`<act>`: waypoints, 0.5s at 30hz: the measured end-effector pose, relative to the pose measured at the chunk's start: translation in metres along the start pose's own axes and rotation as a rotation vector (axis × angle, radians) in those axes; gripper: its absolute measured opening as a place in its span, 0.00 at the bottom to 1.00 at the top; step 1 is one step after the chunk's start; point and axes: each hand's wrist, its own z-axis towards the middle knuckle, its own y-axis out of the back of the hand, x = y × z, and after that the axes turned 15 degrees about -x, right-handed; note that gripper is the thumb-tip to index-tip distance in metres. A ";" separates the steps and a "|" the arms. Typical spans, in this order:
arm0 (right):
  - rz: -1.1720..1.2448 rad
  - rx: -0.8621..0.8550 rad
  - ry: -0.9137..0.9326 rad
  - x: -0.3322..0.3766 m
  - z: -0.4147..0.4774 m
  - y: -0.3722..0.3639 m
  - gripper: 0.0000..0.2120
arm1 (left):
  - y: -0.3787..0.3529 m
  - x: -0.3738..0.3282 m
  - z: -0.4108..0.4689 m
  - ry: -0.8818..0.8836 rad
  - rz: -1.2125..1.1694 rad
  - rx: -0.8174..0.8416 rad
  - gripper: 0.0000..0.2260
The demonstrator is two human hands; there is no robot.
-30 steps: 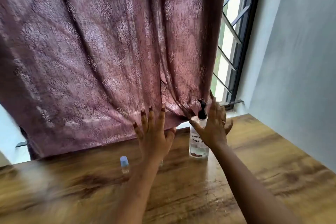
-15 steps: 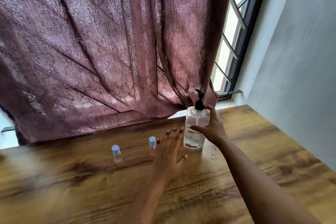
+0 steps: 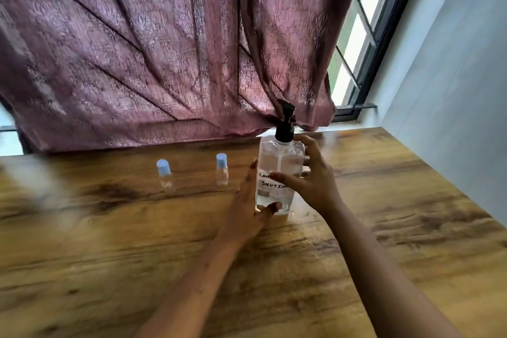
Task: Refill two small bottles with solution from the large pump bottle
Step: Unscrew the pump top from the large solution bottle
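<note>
While the pump bottle (image 3: 280, 158) stands upright on the wooden table (image 3: 411, 217), it is between both hands. The left hand (image 3: 247, 207) holds its lower left side, thumb at the base. The right hand (image 3: 315, 186) grips its right side, thumb across the label.

Both arms are bare all the way down to the hands, slender at the wrists and long in the forearm. The left hand (image 3: 248, 203), on the left of the bottle (image 3: 279, 170), wears dark polish: it shows on the thumbnail down by the bottle's base and, less clearly, on a fingertip further left of it. The right hand (image 3: 314, 185), on the bottle's right, has long, thin fingers (image 3: 311, 144); its nails are too blurred to tell any polish.
</note>
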 end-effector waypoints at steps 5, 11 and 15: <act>0.060 -0.058 0.144 -0.006 -0.026 0.000 0.34 | -0.022 -0.002 -0.029 -0.038 -0.027 -0.182 0.46; 0.165 -0.164 0.316 -0.015 -0.049 -0.003 0.35 | -0.033 0.002 -0.042 -0.201 -0.038 -0.323 0.47; 0.209 -0.155 0.384 -0.008 -0.069 0.008 0.34 | -0.020 -0.008 -0.058 -0.300 -0.047 -0.343 0.46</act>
